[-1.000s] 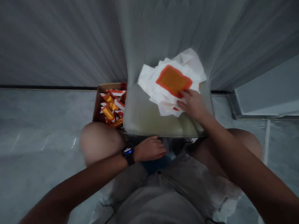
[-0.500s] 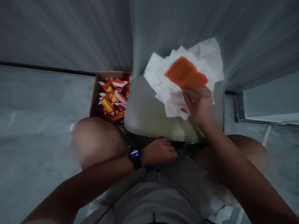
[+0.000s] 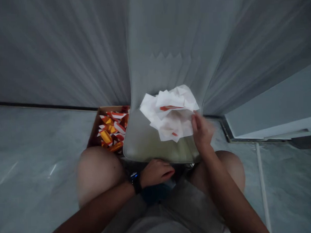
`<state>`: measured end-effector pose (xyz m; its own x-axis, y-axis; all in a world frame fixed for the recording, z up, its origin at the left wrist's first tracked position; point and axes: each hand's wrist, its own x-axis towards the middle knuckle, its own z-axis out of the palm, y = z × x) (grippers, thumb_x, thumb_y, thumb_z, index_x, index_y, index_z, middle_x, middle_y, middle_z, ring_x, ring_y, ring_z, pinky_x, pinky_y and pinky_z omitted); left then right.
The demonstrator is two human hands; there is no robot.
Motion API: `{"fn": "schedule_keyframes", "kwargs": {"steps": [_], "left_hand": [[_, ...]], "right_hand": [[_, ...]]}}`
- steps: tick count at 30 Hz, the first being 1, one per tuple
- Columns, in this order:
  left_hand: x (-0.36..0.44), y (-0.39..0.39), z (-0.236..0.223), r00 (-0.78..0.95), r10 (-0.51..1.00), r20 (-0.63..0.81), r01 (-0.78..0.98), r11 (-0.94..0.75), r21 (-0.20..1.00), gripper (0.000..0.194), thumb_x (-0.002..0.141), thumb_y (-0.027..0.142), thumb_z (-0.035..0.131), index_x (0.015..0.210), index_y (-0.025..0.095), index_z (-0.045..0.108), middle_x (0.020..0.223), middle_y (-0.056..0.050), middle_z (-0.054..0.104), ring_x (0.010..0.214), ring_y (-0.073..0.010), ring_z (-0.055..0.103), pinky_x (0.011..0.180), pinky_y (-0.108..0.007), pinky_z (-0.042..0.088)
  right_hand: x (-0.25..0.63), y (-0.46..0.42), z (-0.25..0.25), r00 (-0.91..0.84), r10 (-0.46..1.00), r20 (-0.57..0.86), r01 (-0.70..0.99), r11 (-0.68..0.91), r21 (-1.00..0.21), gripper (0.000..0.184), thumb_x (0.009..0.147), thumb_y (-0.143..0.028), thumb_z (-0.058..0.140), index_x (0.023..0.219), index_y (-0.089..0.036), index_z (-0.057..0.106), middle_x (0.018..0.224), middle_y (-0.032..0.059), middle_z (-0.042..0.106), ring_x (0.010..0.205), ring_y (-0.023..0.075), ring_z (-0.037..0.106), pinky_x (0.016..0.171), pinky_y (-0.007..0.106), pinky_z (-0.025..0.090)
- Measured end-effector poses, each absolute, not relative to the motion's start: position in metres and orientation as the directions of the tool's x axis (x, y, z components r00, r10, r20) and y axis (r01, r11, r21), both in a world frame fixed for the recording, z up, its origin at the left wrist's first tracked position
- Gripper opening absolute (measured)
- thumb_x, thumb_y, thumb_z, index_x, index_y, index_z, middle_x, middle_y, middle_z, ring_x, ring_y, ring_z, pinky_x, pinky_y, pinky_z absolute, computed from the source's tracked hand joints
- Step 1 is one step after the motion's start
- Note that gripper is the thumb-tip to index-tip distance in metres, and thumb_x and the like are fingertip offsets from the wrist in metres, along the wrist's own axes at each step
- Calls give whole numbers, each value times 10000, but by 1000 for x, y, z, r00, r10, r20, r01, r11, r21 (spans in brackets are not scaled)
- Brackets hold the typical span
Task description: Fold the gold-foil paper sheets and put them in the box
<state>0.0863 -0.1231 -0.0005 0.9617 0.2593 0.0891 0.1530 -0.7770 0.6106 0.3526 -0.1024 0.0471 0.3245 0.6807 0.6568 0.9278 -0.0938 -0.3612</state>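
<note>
A loose pile of white paper wrappers (image 3: 168, 126) lies on the seat of a grey chair (image 3: 146, 149), with orange-red patches showing in narrow strips. At the pile's right edge is my right hand (image 3: 204, 130), its thumb and fingers closed on the border of a wrapper. The top sheet appears bent over, so most of its orange patch is hidden. My left hand (image 3: 156, 172), with a dark watch (image 3: 135, 182) on the wrist, rests closed near my lap at the seat's front edge. Nothing shows in it.
A cardboard box (image 3: 94, 127) holding several orange, gold and white wrapped pieces (image 3: 111, 130) stands on the floor left of the chair. Grey curtain-like panels (image 3: 65, 58) rise behind. My bare knees flank the seat. A white-edged panel (image 3: 271, 118) is at the right.
The view has shifted, so the chair appears lower. The broad orange patch on the top sheet has narrowed to a strip. My right hand has moved to the pile's right edge; my left stays near my lap.
</note>
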Motion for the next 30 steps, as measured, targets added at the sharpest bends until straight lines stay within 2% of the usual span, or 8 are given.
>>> {"fn": "schedule_keyframes", "kwargs": {"steps": [4,8,10,13,17,20,25,30], "left_hand": [[91,-126,9,914,404,43,221,-584,781,235,1002,328,538,979,209,740,876,-28,748,786,-159,673,694,-266,431],[88,-133,17,690,706,-159,220,6,976,418,981,530,543,1131,184,726,968,-80,760,816,-196,684,748,-306,517],[76,-134,20,541,779,-319,52,347,936,578,941,651,543,1223,166,681,1098,-134,749,914,-235,709,793,-346,558],[44,-128,24,468,757,-456,-195,592,782,679,897,734,549,1301,196,640,1298,-159,691,1108,-281,699,918,-401,574],[6,-112,28,470,676,-567,-118,685,719,665,848,734,629,1239,200,689,1315,-132,686,1093,-245,701,903,-349,579],[-1,-104,27,415,734,-537,42,575,817,586,748,637,800,1093,168,734,1060,-88,739,861,-171,693,710,-246,544],[4,-110,21,362,814,-455,134,437,889,593,698,658,816,974,140,736,815,-32,691,679,-130,587,559,-218,410],[-10,-132,13,410,765,-497,186,463,866,633,706,662,797,1082,160,718,874,-60,738,703,-183,631,570,-260,418]], "right_hand": [[343,-121,50,288,743,604,909,-14,-417,380,1044,-363,442,1245,-215,729,1156,131,769,1062,276,728,962,454,584],[309,-169,34,240,768,594,887,76,-455,323,1010,-291,503,1204,-315,760,1320,97,706,1246,301,651,1101,544,508],[289,-200,18,217,796,566,863,115,-492,328,988,-252,530,1181,-362,772,1373,79,674,1305,320,613,1127,582,483],[260,-241,-9,201,838,507,819,140,-557,386,974,-202,540,1221,-411,752,1416,62,648,1338,323,591,1111,604,499],[236,-267,-24,219,884,413,740,126,-661,391,957,-192,555,1217,-402,757,1498,50,585,1427,333,508,1161,651,427],[229,-273,-21,264,908,325,612,103,-784,353,942,-236,569,1199,-368,772,1552,46,529,1474,341,448,1213,650,346],[225,-281,-11,698,708,-108,22,-171,-985,440,878,-505,671,1265,-304,729,1489,78,596,1394,344,549,1115,515,516],[226,-271,-1,472,658,-586,-595,-253,-763,607,758,-635,763,1178,-199,719,1052,114,803,1019,342,770,795,443,660]]}}
